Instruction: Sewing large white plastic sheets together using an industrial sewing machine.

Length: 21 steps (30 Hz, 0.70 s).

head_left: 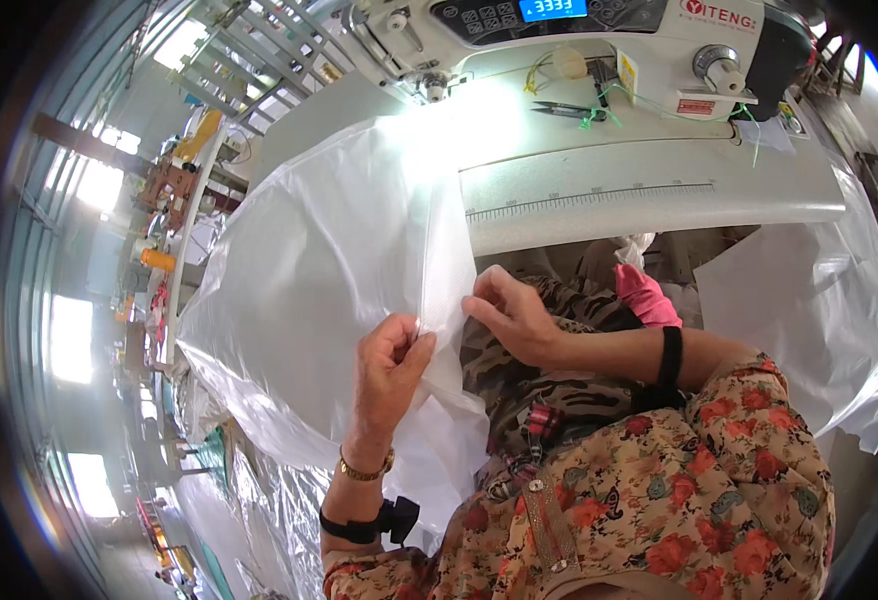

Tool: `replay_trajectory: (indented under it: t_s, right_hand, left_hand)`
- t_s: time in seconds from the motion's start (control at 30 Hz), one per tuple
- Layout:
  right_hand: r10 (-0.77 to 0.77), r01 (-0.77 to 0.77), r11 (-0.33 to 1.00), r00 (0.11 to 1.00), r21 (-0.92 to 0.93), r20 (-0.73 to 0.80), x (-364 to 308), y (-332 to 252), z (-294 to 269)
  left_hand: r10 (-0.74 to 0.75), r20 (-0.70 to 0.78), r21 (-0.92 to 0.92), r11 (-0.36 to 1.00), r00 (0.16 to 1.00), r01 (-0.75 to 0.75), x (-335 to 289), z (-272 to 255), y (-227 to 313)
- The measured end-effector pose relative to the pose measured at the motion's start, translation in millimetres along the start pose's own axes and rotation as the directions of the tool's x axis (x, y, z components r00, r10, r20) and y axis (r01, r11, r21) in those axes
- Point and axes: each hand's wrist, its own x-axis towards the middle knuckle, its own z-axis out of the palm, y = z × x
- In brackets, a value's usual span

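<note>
A large, shiny white sheet [299, 260] of thin fabric spreads over the left side and runs up under the sewing machine's needle area [435, 92], where a bright lamp washes out detail. Along its right side runs a narrow folded strip with a seam line. My left hand [387, 375] pinches this strip at its lower part, thumb against fingers. Higher up and to the right, my right hand [515, 315] has its thumb and fingertips closed on the strip's right edge.
The sewing machine [649, 55] stands across the top with a lit display. On its bed lie black thread snips [567, 108] and loose green thread. A printed ruler [599, 197] lines the front edge. Another white sheet [789, 320] hangs at right; pink cloth [645, 295] lies near my lap.
</note>
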Motion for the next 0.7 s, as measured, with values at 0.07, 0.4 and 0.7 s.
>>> replay_trajectory:
  t_s: [0.07, 0.4, 0.7]
  right_hand:
    - [-0.046, 0.062, 0.988, 0.992, -0.142, 0.114, 15, 19, 25]
    - [0.018, 0.484, 0.762, 0.649, -0.431, 0.761, 54, 73, 173]
    - [0.302, 0.814, 0.476, 0.205, -0.333, 0.931, 64, -11, 27]
  left_hand:
    - [-0.003, 0.024, -0.001, 1.000, 1.000, 0.003, 4, -8, 11]
    - [0.313, 0.378, 0.755, 0.440, 0.871, -0.485, 18, -47, 68]
    - [0.362, 0.101, 0.767, 0.565, 0.927, -0.305, -11, 0, -49]
